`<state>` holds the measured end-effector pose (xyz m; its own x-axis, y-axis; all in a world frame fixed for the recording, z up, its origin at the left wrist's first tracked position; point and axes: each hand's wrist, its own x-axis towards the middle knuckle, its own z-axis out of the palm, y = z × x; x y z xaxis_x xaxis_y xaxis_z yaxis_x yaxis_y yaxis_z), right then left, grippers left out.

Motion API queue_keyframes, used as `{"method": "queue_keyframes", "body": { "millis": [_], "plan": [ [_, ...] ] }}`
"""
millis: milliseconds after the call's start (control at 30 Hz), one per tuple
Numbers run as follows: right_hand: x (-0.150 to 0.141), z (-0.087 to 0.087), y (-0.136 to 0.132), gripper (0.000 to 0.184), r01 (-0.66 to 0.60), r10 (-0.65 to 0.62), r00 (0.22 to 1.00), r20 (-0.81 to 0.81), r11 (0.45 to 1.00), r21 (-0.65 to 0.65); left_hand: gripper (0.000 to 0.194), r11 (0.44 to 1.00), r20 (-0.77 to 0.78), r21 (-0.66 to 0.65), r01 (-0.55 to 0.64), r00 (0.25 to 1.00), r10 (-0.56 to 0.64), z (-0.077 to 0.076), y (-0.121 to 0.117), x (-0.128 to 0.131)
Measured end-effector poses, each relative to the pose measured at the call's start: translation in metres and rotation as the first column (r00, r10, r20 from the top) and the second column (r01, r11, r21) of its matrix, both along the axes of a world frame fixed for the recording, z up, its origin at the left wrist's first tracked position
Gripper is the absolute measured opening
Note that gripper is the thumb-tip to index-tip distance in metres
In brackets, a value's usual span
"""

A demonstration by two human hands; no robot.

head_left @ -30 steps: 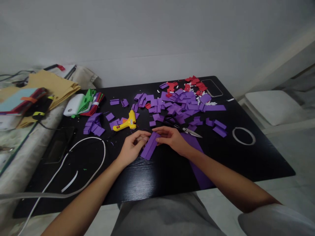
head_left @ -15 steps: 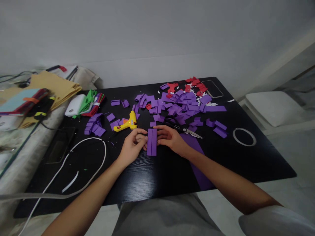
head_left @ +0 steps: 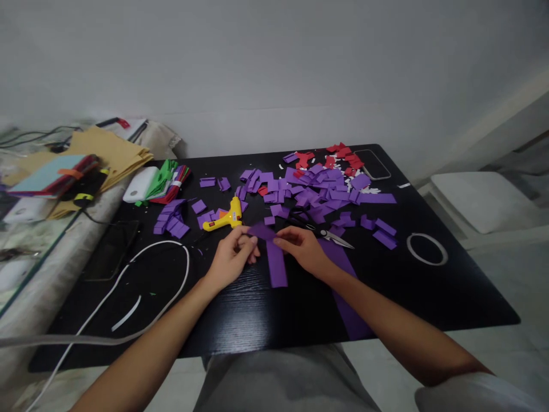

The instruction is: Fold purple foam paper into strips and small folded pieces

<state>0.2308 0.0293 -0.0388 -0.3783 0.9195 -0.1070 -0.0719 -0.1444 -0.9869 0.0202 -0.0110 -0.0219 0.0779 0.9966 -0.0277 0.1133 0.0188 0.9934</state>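
The purple strip (head_left: 277,266) is pinched by the right hand (head_left: 305,249), left hand (head_left: 230,256) grip cannot be determined, and steady handling is required.

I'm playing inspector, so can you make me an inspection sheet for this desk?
Surface: black wood-grain table, shiny near the front.
Job's things: blurred purple paper strip, between the hands.
Clutter: purple paper pieces, red paper scraps, yellow glue gun, black-handled metal scissors.
Grippers: right hand pinches the strip; left hand is at its far end, grip unclear.
Cables: white cable loops over the left side.
Surroundings: grey wall behind, white seat at right.
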Motion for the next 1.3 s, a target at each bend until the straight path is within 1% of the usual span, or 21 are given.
{"method": "queue_keyframes", "body": {
  "millis": [67,100,167,233,267,333,400,467,533,600,667,700,767,800,867,933,1000,1067,1133,1233,1300],
  "plan": [
    [0.000,0.001,0.000,0.026,0.028,-0.029,0.999,0.032,0.999,0.031,0.031,0.995,-0.018,0.051,-0.088,0.996,0.089,0.011,0.005,-0.011],
    [0.000,0.002,0.000,0.025,0.031,-0.032,0.999,0.040,0.999,0.038,0.028,0.982,-0.051,0.101,-0.162,0.984,0.168,0.018,0.009,-0.019],
    [0.000,0.001,0.000,0.025,0.028,-0.029,0.999,0.042,0.999,0.036,0.021,0.924,-0.151,0.231,-0.304,0.927,0.342,0.033,0.016,-0.041],
    [-0.001,-0.001,0.000,0.026,0.037,-0.038,0.999,0.031,0.999,0.025,0.018,0.854,-0.322,0.349,-0.385,0.807,0.495,0.042,0.024,-0.066],
    [-0.002,-0.002,0.000,0.028,0.046,-0.046,0.999,0.018,0.999,0.018,0.017,0.849,-0.456,0.380,-0.369,0.723,0.518,0.044,0.028,-0.079],
    [-0.003,-0.003,0.001,0.031,0.060,-0.060,0.998,-0.008,0.998,0.001,0.016,0.879,-0.686,0.363,-0.309,0.550,0.476,0.042,0.035,-0.101],
    [-0.003,-0.004,0.001,0.033,0.070,-0.071,0.997,-0.019,0.997,-0.015,0.020,0.929,-0.830,0.272,-0.252,0.428,0.359,0.034,0.041,-0.114],
    [-0.002,-0.002,0.001,0.032,0.076,-0.076,0.997,-0.018,0.996,-0.037,0.027,0.952,-0.894,0.200,-0.234,0.355,0.275,0.023,0.045,-0.120],
    [-0.002,0.000,0.001,0.032,0.075,-0.077,0.997,-0.022,0.995,-0.072,0.028,0.964,-0.914,0.157,-0.216,0.337,0.225,0.015,0.047,-0.120],
    [-0.002,0.001,0.000,0.032,0.068,-0.073,0.997,-0.036,0.991,-0.113,0.024,0.966,-0.914,0.130,-0.224,0.350,0.204,0.013,0.047,-0.119],
    [-0.002,0.002,-0.001,0.033,0.055,-0.064,0.996,-0.061,0.988,-0.146,0.021,0.952,-0.893,0.111,-0.284,0.392,0.221,0.015,0.046,-0.120],
    [-0.003,0.002,-0.001,0.034,0.048,-0.060,0.995,-0.076,0.987,-0.156,0.020,0.939,-0.870,0.110,-0.325,0.425,0.249,0.018,0.046,-0.120],
    [-0.003,0.003,-0.002,0.033,0.036,-0.052,0.994,-0.100,0.987,-0.158,0.020,0.900,-0.778,0.151,-0.409,0.513,0.363,0.026,0.044,-0.120],
    [-0.002,0.004,-0.002,0.032,0.032,-0.048,0.993,-0.106,0.988,-0.150,0.021,0.879,-0.699,0.185,-0.440,0.569,0.432,0.030,0.042,-0.118],
    [-0.001,0.007,-0.003,0.029,0.024,-0.036,0.994,-0.108,0.994,-0.111,0.025,0.842,-0.464,0.234,-0.486,0.706,0.536,0.039,0.039,-0.111],
    [0.001,0.012,-0.003,0.025,0.014,-0.020,0.994,-0.110,0.998,-0.055,0.036,0.868,-0.236,0.197,-0.456,0.838,0.493,0.048,0.035,-0.100],
    [0.004,0.015,-0.002,0.020,0.020,-0.021,0.992,-0.126,1.000,-0.007,0.037,0.903,-0.061,0.137,-0.407,0.907,0.418,0.055,0.031,-0.085],
    [0.006,0.018,-0.001,0.016,0.034,-0.031,0.990,-0.141,0.999,0.020,0.031,0.934,0.090,0.066,-0.352,0.934,0.346,0.060,0.029,-0.070],
    [0.008,0.020,0.000,0.014,0.053,-0.046,0.988,-0.145,0.998,0.045,0.025,0.955,0.202,0.031,-0.296,0.937,0.284,0.061,0.028,-0.057],
    [0.010,0.021,0.000,0.015,0.084,-0.072,0.987,-0.145,0.993,0.081,0.023,0.971,0.259,0.013,-0.238,0.939,0.227,0.056,0.030,-0.040],
    [0.010,0.022,-0.001,0.018,0.099,-0.084,0.984,-0.156,0.991,0.092,0.028,0.973,0.285,0.024,-0.228,0.935,0.212,0.048,0.029,-0.032]
  ]
}}
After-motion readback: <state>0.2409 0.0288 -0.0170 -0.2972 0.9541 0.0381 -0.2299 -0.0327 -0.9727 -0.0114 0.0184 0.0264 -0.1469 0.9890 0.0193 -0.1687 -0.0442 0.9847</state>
